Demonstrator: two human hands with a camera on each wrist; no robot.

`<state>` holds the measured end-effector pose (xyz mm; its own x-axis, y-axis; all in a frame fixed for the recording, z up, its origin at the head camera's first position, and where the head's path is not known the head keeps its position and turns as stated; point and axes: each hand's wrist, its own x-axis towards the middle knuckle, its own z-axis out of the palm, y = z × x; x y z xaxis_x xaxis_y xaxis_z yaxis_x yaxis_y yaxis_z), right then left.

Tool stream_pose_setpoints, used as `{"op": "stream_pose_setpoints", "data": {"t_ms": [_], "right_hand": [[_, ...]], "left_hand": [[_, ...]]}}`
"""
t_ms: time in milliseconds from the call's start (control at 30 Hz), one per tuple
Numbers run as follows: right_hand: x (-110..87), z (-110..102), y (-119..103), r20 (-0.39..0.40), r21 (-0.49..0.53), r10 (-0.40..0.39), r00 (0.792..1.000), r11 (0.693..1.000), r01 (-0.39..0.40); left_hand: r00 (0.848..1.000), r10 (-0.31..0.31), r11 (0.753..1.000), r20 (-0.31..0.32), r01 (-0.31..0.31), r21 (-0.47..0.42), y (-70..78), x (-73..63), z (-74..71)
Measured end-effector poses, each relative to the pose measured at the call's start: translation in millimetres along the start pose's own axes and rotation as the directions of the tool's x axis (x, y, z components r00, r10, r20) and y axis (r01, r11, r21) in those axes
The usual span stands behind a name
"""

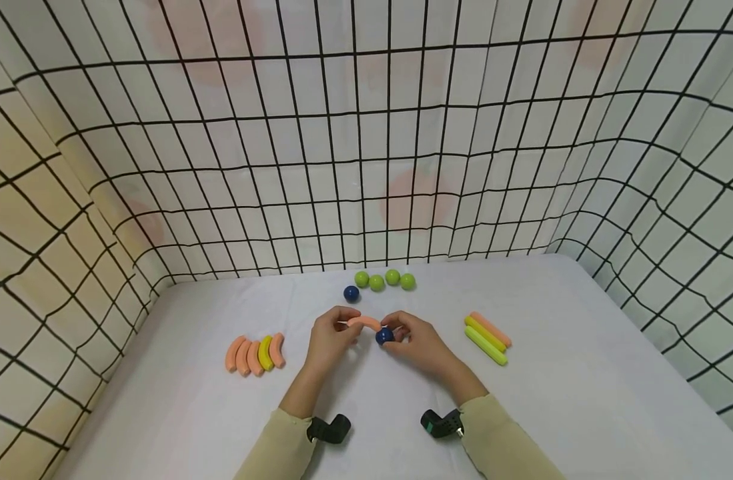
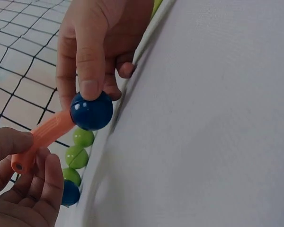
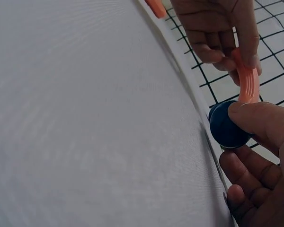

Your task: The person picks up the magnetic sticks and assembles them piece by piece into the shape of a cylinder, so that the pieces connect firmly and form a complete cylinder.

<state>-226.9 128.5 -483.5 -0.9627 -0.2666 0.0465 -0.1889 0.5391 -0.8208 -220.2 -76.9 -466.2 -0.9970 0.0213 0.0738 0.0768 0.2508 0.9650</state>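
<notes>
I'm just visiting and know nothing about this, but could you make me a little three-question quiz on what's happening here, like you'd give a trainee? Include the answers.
1. Count: How many green balls lie on the white table?

2. True or false: The right hand is holding one of those green balls.

3. Choose one: The left hand holds
a) a straight stick
b) a curved orange piece
c) a curved yellow piece

Key:
1. Four.
2. False; it pinches a dark blue ball.
3. b.
</notes>
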Motion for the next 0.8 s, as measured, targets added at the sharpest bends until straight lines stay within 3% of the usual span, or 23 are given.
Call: {"op": "stream_pose_setpoints", "data": {"t_ms": [233,500,800], "right_hand": [[-2.9,3,-7,-0.003,-0.004,-0.019,1.0,1.0,0.019],[-2.1,6,-13,-0.099,-0.034,-0.129,0.987,0.991,0.126],[-2.8,5,-19,-0.134,-0.024,-0.117,0.984,0.993,0.114]], "left_hand": [[1.0,0.023,0.999,0.005,-0.023,-0.036,6.2,-4.6,0.8],[0.998,0.042,0.999,0.055,-0.042,0.0,7.7,-4.0,2.5],[0.99,0.118,0.991,0.081,-0.123,0.058,11.2,-6.3,4.5]]}}
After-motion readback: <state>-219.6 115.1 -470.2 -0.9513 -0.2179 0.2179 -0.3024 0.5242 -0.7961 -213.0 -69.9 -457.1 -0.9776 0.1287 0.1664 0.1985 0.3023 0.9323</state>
